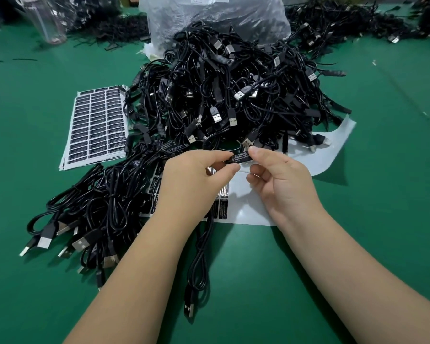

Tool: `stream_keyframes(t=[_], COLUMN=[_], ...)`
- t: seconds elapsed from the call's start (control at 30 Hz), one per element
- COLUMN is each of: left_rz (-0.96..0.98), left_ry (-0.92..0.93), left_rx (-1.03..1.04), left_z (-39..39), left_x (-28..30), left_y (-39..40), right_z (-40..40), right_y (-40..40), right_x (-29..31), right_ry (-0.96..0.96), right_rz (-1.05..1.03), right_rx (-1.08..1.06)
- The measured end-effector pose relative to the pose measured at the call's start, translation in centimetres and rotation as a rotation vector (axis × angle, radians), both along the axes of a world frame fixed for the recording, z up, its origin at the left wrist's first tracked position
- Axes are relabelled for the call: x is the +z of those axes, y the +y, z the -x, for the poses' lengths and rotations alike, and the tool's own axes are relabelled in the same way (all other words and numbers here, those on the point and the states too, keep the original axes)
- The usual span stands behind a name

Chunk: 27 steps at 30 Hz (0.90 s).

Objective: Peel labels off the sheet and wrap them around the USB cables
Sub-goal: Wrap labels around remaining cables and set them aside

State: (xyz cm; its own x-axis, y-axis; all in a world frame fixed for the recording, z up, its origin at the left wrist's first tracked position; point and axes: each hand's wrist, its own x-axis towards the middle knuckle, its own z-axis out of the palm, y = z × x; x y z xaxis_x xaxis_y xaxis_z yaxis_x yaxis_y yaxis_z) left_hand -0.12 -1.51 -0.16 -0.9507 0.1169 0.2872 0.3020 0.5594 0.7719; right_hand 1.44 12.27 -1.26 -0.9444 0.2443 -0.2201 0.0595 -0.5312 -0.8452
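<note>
My left hand (196,177) and my right hand (276,180) pinch the two ends of a small black controller block with a black label (240,158) around it, printed "LED CONTROLLER". Its black USB cable (199,259) hangs down between my forearms, the plug lying on the green table. Under my hands lies a mostly peeled white label sheet (246,207) with a few black labels left on it. A stack of full label sheets (97,125) lies to the left.
A big heap of black USB cables (233,90) sits behind my hands, in front of a clear plastic bag (214,13). A pile of labelled cables (92,209) lies at left. A clear bottle (47,18) stands far left. More cables line the table's back edge.
</note>
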Motion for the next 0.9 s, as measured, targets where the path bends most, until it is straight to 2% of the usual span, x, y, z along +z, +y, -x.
stream_keyframes(t=[0.43, 0.9], left_rz=[0.000, 0.023], left_ry=[-0.021, 0.005], left_rx=[-0.013, 0.019], left_z=[0.00, -0.02], left_x=[0.03, -0.02], left_y=[0.07, 0.05], right_z=[-0.22, -0.20], right_y=[-0.06, 0.06], right_x=[0.00, 0.06], right_ry=[-0.036, -0.007], right_rz=[-0.117, -0.084], right_rx=[-0.047, 0.001])
